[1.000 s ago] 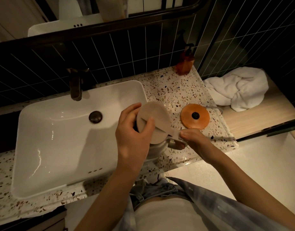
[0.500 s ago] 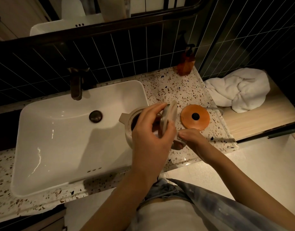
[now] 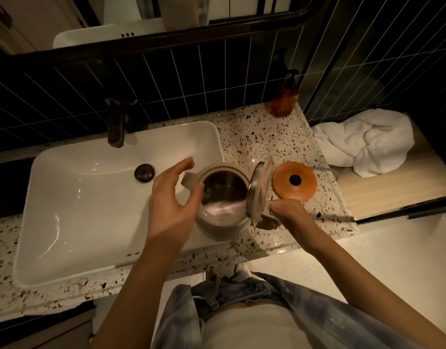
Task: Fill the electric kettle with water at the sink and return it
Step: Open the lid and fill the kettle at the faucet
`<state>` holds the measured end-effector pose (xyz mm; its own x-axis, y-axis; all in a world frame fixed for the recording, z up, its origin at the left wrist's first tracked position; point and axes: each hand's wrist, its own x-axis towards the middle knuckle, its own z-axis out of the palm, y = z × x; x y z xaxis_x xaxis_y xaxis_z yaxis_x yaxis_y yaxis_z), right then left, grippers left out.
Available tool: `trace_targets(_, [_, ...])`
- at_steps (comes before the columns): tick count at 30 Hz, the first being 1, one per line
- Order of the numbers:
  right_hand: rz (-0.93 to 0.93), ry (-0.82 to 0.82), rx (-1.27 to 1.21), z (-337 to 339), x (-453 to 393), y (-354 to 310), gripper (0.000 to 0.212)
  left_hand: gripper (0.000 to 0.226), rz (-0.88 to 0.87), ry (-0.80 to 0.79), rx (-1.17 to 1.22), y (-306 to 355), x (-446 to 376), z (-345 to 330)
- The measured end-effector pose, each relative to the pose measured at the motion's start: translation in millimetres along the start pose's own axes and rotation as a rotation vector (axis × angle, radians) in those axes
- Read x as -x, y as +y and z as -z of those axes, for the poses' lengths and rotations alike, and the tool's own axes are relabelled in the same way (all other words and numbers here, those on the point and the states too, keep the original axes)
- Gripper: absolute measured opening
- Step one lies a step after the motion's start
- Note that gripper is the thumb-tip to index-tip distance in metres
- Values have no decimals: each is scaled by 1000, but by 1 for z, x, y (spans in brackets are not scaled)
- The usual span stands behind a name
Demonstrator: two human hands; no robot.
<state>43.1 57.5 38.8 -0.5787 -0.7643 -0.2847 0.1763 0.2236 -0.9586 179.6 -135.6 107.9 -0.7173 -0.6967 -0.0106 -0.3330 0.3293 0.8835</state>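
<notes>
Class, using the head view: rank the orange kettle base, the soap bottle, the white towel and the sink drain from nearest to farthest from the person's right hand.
From the right hand:
1. Orange kettle base, just beyond it on the counter.
2. Sink drain, off to the left in the basin.
3. White towel and soap bottle: too close to call.

the sink (image 3: 73, 197) bowl is wide and bare, with lots of room under the tap (image 3: 116, 127). the kettle (image 3: 222, 197) sits at its right edge, and its lid (image 3: 258, 190) stands up like a wall on the right. past the lid, the orange base (image 3: 294, 181) fills the counter (image 3: 254, 137). the soap bottle (image 3: 285, 96) blocks the back corner. the towel (image 3: 368, 142) covers the shelf.
</notes>
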Motion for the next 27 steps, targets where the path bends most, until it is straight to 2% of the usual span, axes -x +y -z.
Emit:
trace_targets(3, [31, 39, 17, -1, 2, -1, 56, 63, 246, -135, 107, -17, -3, -7])
trace_targets(5, [63, 72, 9, 1, 4, 0, 63, 66, 355, -208, 196, -23, -3, -14])
trace_targets(6, [69, 76, 4, 2, 4, 1, 67, 60, 380, -210, 235, -26, -3, -17])
trace_targets(9, [55, 70, 0, 5, 5, 1, 82, 21, 436, -175, 402, -27, -2, -24])
trace_targets(10, [46, 66, 10, 4, 4, 1, 86, 15, 454, -166, 441, -26, -1, -25])
trace_targets(14, [16, 91, -24, 0, -4, -3, 77, 18, 489, -121, 564, -26, -4, -28])
trace_targets(16, [13, 43, -13, -23, -30, -15, 81, 22, 485, -58, 649, -39, -19, -2])
trace_targets(19, [13, 37, -90, -42, -45, -21, 64, 35, 466, -48, 738, -52, -22, 13])
trace_targets(24, [-6, -33, -110, -47, -52, -23, 56, 25, 493, 25, 787, -57, -21, 15])
trace_targets(27, [-39, -24, -111, -69, -77, -32, 44, 22, 532, 68, 773, -67, -35, 36])
